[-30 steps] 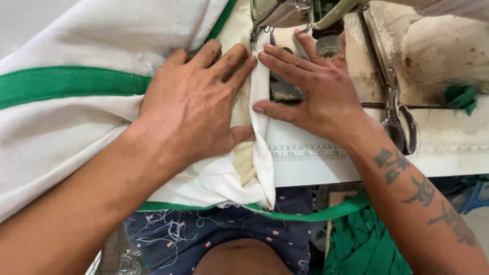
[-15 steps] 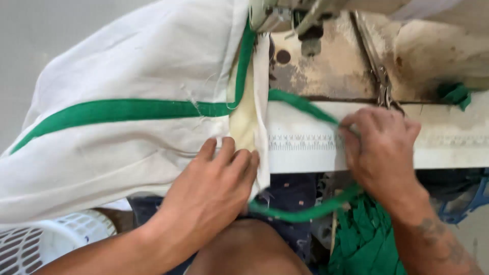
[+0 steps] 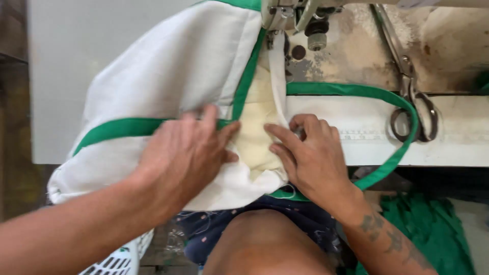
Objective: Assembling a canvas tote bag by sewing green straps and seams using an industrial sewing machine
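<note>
A white cloth piece (image 3: 168,76) with green binding (image 3: 117,127) lies on the sewing table, its edge under the sewing machine's foot (image 3: 277,20). My left hand (image 3: 186,155) presses flat on the cloth beside the green band. My right hand (image 3: 310,155) rests on the cloth's right edge, fingers on the folded cream inner layer (image 3: 257,127). A loose green binding strip (image 3: 392,102) loops from the needle area around to the right and down off the table's edge.
Metal scissors (image 3: 412,97) lie on the worn machine bed at the right, inside the strip's loop. A ruler strip (image 3: 367,136) runs along the table's front. Green fabric (image 3: 433,229) is heaped below right. A white plastic basket (image 3: 114,262) sits at lower left.
Both hands moved back up onto the cloth near the needle. The right hand let go of the green strip it was pulling, and the cloth has been turned and shifted.
</note>
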